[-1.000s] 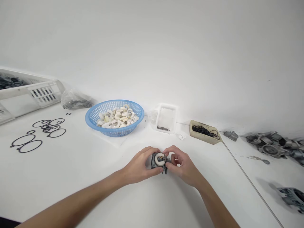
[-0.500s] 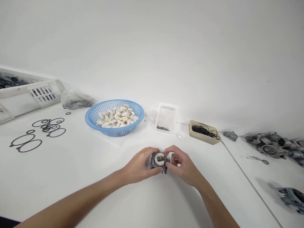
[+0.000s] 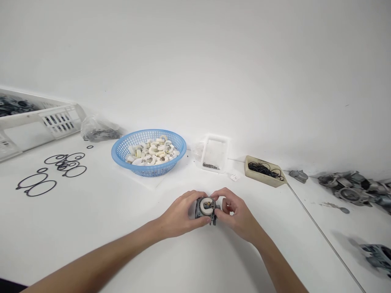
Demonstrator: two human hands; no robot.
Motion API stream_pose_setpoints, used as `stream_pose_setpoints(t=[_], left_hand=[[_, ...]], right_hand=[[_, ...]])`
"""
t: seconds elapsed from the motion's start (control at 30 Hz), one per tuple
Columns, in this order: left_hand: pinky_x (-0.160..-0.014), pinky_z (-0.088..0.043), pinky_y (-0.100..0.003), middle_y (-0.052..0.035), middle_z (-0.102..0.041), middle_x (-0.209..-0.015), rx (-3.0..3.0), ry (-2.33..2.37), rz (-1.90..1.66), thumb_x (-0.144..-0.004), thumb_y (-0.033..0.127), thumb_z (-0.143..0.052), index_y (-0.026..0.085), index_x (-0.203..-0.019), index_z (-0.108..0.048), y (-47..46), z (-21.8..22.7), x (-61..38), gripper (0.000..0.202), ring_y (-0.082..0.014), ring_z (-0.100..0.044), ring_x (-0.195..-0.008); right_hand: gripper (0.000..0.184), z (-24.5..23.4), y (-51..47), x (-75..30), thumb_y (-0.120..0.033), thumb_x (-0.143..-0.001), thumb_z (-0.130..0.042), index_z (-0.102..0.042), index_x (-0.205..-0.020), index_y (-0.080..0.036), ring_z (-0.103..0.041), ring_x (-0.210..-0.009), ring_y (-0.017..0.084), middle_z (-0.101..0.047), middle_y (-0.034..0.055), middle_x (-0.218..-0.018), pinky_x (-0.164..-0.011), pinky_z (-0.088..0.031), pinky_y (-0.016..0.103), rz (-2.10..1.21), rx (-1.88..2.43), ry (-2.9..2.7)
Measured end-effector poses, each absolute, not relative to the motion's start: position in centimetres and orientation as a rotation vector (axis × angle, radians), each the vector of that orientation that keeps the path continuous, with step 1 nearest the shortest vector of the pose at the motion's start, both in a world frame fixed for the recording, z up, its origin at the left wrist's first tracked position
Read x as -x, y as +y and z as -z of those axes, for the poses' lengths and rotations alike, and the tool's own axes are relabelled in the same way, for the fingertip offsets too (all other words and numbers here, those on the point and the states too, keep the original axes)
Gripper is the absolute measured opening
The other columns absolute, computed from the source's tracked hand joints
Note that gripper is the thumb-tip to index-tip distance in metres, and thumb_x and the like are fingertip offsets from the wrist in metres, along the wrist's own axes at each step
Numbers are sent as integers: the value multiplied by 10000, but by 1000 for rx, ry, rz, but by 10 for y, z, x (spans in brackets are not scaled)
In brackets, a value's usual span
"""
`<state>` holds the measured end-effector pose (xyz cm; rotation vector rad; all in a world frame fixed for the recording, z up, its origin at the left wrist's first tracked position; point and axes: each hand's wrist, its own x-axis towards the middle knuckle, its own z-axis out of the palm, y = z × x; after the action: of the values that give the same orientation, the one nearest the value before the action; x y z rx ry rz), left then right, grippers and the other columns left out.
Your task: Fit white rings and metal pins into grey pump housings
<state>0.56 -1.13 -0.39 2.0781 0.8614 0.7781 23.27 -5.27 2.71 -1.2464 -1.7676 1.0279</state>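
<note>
Centrally, left hand (image 3: 180,215) clasps the metal part (image 3: 200,213), probably stiff, best held by its sides; right hand (image 3: 234,211) pinches its edge

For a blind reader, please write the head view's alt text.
The left hand holds a grey metal part with a white C-shaped piece; the right hand touches it. Behind stands a round blue plastic basket of white pieces.

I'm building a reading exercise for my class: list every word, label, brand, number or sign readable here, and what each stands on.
There is no readable text.
The white crate, blue basket and held metal part show no legible lettering; any small markings there cannot be made out.
</note>
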Motion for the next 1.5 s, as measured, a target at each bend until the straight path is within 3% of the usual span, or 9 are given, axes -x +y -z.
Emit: stream_pose_setpoints(t=[1.5], left_hand=[[-977, -510, -410, -49, -698, -1245, -2098, 853, -779, -874, 393, -788, 276, -1305, -610, -11, 4, -5, 480, -284, -641, -1147]], right_hand=[[305, -25, -52, -232, -209, -837, -610, -681, -1124, -279, -406, -647, 114, -582, 7, -1038, -615, -416, 272, -958, 1255, -1804]])
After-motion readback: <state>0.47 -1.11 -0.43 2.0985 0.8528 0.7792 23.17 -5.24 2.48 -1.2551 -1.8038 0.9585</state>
